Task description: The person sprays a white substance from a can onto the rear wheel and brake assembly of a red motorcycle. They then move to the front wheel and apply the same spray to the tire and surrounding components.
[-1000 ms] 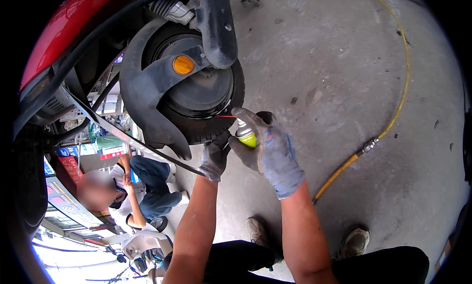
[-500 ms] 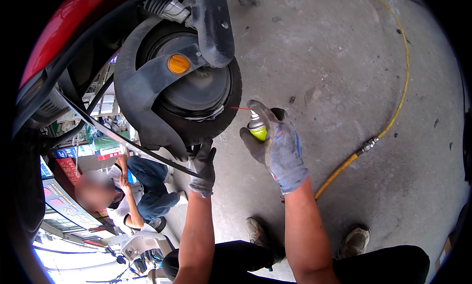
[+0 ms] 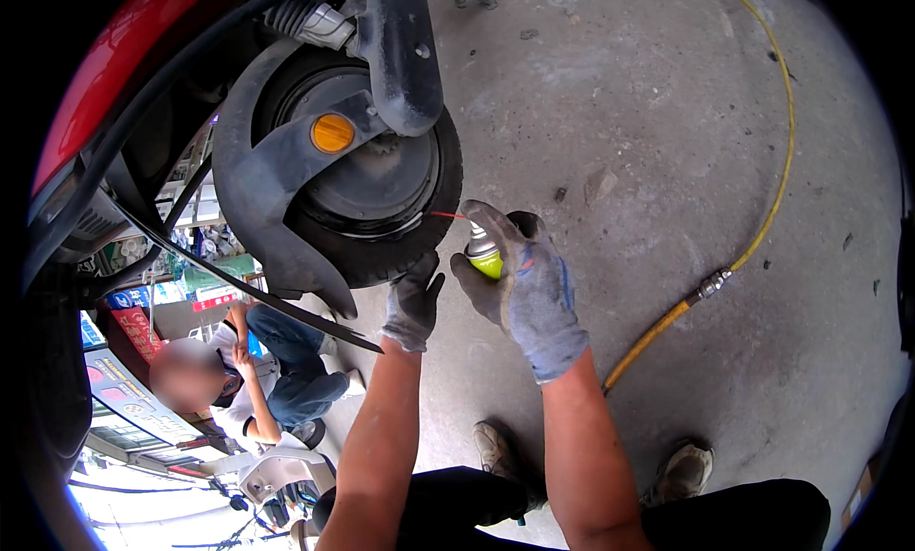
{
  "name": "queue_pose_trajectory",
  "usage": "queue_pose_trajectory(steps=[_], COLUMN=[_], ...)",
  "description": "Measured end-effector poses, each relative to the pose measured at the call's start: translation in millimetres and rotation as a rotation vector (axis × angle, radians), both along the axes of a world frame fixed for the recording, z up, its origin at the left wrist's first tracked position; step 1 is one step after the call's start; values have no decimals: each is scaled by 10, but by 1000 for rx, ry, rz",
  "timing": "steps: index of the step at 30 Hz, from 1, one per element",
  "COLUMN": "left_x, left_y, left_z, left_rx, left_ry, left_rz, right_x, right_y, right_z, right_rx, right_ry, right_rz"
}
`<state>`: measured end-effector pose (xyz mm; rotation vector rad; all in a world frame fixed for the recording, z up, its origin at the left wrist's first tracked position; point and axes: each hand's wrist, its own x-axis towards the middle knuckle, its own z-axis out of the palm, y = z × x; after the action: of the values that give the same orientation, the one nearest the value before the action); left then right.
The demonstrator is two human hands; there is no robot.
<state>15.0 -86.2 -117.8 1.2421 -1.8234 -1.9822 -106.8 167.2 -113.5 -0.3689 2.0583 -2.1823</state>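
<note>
My right hand (image 3: 545,308), in a grey work glove, is wrapped round a spray can (image 3: 487,263) with a bright yellow-green body and a silver top. One finger lies over the nozzle. A thin red straw (image 3: 446,214) runs from it to the edge of the wheel's rim. The black tyre (image 3: 448,184) belongs to a scooter wheel with a dark hub (image 3: 376,184). My left hand (image 3: 411,305), gloved too, grips the tyre's lower edge, its fingertips partly hidden against the rubber. A whitish wet streak shows along the lower rim.
A black fender bracket (image 3: 272,189) with an orange reflector (image 3: 333,132) curves over the wheel. A dark cable or strip crosses near my left wrist. On the concrete floor lies a yellow air hose (image 3: 753,246) with a metal coupling. Another person (image 3: 295,370) crouches at the left.
Both hands shift slightly: the left goes up and right along the tyre, the right moves left with the can. The straw's tip now reaches the rim. The whitish streak looks different.
</note>
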Motion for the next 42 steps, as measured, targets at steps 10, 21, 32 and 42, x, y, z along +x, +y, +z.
queue_pose_trajectory(steps=[10,21,32,42], left_x=[163,299,-7,138], left_y=[465,-466,123,480], left_z=[553,-135,137,476], left_rx=[-324,-159,-49,-323], left_ry=[98,-17,-61,121], left_rz=[71,-303,-20,143], right_x=[-17,5,-147,-458], right_y=[-53,54,122,-113], right_z=[-60,196,37,-210], right_rx=[-12,-76,61,160], right_ry=[-3,54,1,-12], right_rz=[15,100,3,-38])
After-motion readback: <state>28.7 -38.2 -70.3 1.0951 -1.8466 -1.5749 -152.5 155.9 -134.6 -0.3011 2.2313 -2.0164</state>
